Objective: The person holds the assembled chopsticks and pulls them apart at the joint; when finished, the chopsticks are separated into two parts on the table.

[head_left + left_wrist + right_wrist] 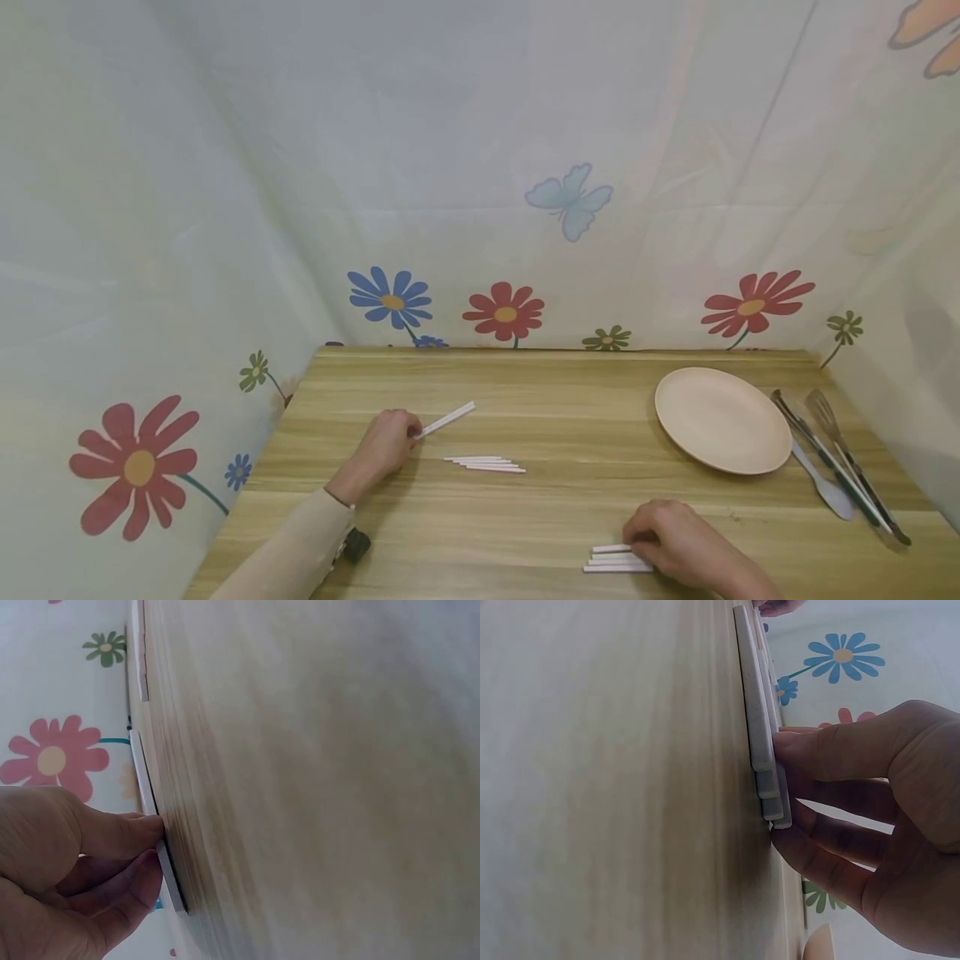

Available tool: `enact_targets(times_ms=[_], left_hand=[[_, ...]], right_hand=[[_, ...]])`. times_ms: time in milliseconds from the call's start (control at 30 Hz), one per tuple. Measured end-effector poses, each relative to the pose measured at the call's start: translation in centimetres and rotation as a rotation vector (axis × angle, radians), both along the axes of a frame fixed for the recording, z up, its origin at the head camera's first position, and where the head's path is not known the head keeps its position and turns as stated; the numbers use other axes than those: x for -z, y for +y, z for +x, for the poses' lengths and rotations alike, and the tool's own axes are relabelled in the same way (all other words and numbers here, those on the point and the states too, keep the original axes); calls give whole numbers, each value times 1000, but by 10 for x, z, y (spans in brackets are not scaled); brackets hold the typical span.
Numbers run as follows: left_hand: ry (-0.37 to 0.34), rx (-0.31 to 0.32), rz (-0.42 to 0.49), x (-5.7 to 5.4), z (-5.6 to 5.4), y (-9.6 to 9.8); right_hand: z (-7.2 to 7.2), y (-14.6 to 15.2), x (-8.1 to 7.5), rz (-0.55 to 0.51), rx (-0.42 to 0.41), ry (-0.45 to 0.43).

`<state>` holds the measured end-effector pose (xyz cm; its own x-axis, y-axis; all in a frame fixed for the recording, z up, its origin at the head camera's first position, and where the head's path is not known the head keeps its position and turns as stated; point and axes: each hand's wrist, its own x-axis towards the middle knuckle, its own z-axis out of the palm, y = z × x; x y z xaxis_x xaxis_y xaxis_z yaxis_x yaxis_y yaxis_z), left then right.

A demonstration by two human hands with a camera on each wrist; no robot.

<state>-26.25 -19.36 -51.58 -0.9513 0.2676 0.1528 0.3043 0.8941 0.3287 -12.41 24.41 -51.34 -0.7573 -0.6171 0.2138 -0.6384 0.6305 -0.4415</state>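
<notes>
At the table's left side, my left hand [386, 443] pinches a thin white stick [447, 419] by its near end. In the left wrist view, thumb and fingertips meet on that stick, which slants close over the wooden tabletop. My right hand [675, 540] is at the front, right of the middle, with its thumb and fingers on the right ends of several white sticks [611, 567] lying side by side. The right wrist view shows the thumb against these sticks and the other fingers curled round their ends. Between the hands lies another group of several white sticks [487, 464], slightly staggered.
A round beige plate [722, 421] sits at the back right. Beside it on the right lie a grey spoon [825, 487], a dark-ended pair of tongs [832, 458] and a slotted utensil [828, 417]. A flowered curtain [465, 208] encloses the wooden table [540, 383] at the back and sides.
</notes>
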Motion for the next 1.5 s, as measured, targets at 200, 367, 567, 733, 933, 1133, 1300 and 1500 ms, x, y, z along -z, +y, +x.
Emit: enact_targets(times_ms=[200, 367, 567, 733, 933, 1133, 1300, 1500], left_hand=[[-1, -5, -9, 0, -2, 0], [34, 11, -23, 0, -2, -1], [52, 14, -59, 1, -3, -2], [35, -2, -49, -1, -2, -1], [76, 10, -35, -1, -2, -1], [83, 20, -23, -6, -1, 1], [65, 17, -7, -11, 0, 5], [76, 23, -2, -16, 1, 11]], right_hand=[[0, 0, 0, -5, -17, 9], [-1, 0, 0, -13, -30, 24], [-1, 0, 0, -32, -55, 63], [-2, -1, -3, -19, -45, 45], [-3, 0, -6, 12, -3, -46], [-3, 1, -9, 7, 18, -47], [-4, 0, -12, -9, 37, -8], [-6, -2, -17, -16, 71, 42]])
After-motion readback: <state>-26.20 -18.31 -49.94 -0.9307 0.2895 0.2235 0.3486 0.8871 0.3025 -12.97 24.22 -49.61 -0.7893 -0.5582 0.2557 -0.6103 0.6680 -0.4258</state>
